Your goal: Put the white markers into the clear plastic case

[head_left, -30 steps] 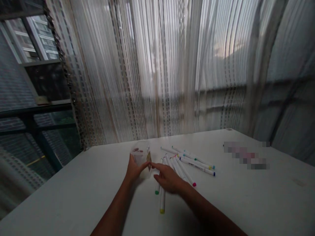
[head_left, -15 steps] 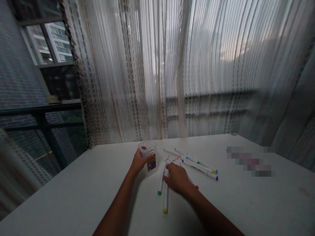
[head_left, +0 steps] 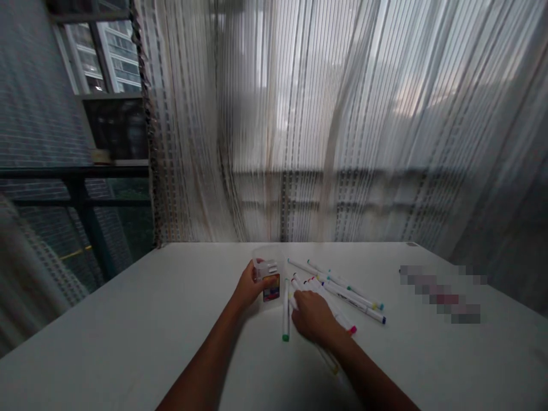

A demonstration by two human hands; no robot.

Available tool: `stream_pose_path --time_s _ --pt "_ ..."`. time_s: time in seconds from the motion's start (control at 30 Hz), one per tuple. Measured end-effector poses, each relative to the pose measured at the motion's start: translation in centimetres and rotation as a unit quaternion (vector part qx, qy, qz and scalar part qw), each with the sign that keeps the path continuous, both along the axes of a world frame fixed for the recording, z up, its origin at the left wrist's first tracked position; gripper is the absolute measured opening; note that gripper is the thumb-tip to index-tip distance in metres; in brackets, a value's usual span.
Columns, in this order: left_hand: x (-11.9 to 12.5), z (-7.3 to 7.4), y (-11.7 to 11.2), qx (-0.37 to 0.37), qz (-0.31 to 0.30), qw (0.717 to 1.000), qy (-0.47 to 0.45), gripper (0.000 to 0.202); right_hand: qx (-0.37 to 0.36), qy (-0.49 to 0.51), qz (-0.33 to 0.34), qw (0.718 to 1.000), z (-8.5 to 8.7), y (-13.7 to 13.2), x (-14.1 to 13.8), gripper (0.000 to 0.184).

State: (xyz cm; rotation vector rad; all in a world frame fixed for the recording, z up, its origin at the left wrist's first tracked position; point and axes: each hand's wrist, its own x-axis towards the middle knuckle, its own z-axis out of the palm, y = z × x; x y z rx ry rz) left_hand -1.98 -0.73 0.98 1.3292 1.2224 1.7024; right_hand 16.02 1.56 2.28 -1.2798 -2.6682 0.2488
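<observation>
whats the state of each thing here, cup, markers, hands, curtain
clear plastic cup: upright on the table, gripped at its side.
left hand: closed around the cup.
right hand: palm down on the markers, one marker under it; grip unclear.
green-capped marker: lying flat, capped, beside the right hand.
other markers: lying flat, capped, spread loosely.
sheer curtain: drawn across the window.
table: white, bearing it all.

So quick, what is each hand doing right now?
Left hand: closed around the clear plastic cup.
Right hand: fingers curled on a marker among the markers; grip unclear.
</observation>
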Motion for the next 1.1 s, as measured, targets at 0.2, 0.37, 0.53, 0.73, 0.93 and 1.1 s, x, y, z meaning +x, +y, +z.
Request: stream_pose_path --time_s 0.2,0.37,0.53,0.73,0.93,1.1 --pt "1.1 2.6 -1.1 -0.003 0.003 1.0 0.001 0.053 -0.025 0.237 0.043 0.97 3.8 2.1 1.6 0.017" --pt "2.2 13.0 -3.3 0.078 -0.027 0.997 0.008 0.049 0.023 0.347 0.098 0.932 12.1 2.5 2.7 0.012" --pt "2.7 16.1 -3.3 0.204 -0.008 0.979 -0.004 0.049 0.062 0.423 0.106 0.898 15.0 3.3 3.3 0.017" --pt "4.6 4.7 -3.0 0.117 0.031 0.991 -0.057 0.046 -0.015 0.435 0.04 0.9 4.7 4.7 4.5 0.021" --pt "5.3 1.8 -2.8 0.067 0.009 0.993 -0.096 0.045 -0.096 0.508 0.002 0.856 -0.2 4.9 4.4 0.026" --pt "6.0 11.1 -3.3 0.234 0.041 0.965 -0.109 0.049 -0.066 0.616 0.106 0.778 8.7 3.7 3.3 0.028"
